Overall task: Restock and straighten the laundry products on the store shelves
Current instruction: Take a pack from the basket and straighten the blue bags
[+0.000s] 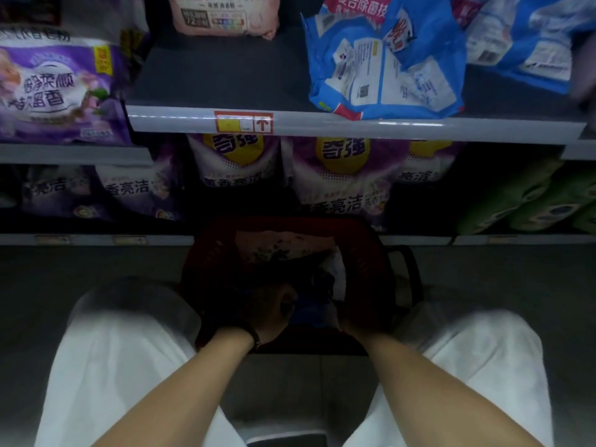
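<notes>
both hands down in the red basket (206, 272) on the floor, near centre, just in front of the bottom shelf. left hand (274, 312) and right hand (358, 322) sit either side of a blue pack (309, 312) in the basket. too dark there to tell whether either one grips it or how the fingers lie. dark band (256, 337) on the left wrist. a pale pack with a purple print (274, 246) lies at the far end of the basket.

shelves: blue bag (383, 62) slumped at the front edge of the upper shelf (322, 125), right of centre, second blue bag (522, 37) further right. pink bag (222, 14) far back, centre. purple bag (58, 91) upper left. red price tag (243, 122) on the shelf rail. row below: purple bags with yellow circles (342, 175) standing side by side, green packs (532, 201) at right.

white trouser knees (129, 350) flank the basket.
</notes>
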`<state>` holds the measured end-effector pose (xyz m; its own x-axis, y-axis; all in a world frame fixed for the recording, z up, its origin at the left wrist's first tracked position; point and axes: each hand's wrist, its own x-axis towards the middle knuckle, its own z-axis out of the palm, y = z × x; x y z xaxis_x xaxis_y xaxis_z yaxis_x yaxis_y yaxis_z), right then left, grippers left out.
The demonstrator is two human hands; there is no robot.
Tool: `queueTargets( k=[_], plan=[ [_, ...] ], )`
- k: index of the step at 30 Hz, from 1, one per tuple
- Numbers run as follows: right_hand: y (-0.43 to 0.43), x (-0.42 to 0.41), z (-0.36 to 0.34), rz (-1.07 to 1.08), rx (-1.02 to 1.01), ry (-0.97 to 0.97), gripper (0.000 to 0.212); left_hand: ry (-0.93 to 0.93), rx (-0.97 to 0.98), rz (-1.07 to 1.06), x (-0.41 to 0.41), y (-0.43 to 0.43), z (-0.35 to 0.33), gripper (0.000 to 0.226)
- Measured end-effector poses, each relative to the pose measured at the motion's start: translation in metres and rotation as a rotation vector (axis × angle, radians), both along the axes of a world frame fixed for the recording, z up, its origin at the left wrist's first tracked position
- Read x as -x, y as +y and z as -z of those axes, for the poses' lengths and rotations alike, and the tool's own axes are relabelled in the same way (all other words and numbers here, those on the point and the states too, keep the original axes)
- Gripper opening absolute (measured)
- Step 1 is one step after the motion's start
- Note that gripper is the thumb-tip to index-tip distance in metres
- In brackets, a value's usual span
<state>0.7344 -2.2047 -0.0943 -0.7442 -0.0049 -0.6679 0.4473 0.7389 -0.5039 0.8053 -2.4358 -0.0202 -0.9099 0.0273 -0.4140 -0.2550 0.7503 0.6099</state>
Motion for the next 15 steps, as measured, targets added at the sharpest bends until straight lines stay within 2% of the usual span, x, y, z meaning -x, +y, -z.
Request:
queueTargets(
  k=[2,5,7,12,15],
  plan=[
    [-0.001,-0.001,0.011,0.048,0.007,-0.07,0.052,0.004,0.0,-0.006,-0.002,-0.001,0.003,0.024],
    [-0.004,-0.008,-0.006,0.157,0.06,-0.014,0.05,0.008,0.003,-0.013,-0.003,-0.002,0.002,0.026],
    [-0.006,-0.012,-0.017,0.116,0.043,0.059,0.052,-0.015,-0.012,-0.033,-0.006,-0.003,0.0,0.023],
    [-0.009,-0.017,-0.058,-0.343,-0.174,0.171,0.042,-0.05,-0.019,-0.071,-0.015,-0.005,-0.011,0.02],
    [-0.009,-0.015,-0.097,-0.387,-0.235,0.283,0.038,-0.068,-0.026,-0.065,-0.02,0.0,-0.02,0.023]
  ],
)
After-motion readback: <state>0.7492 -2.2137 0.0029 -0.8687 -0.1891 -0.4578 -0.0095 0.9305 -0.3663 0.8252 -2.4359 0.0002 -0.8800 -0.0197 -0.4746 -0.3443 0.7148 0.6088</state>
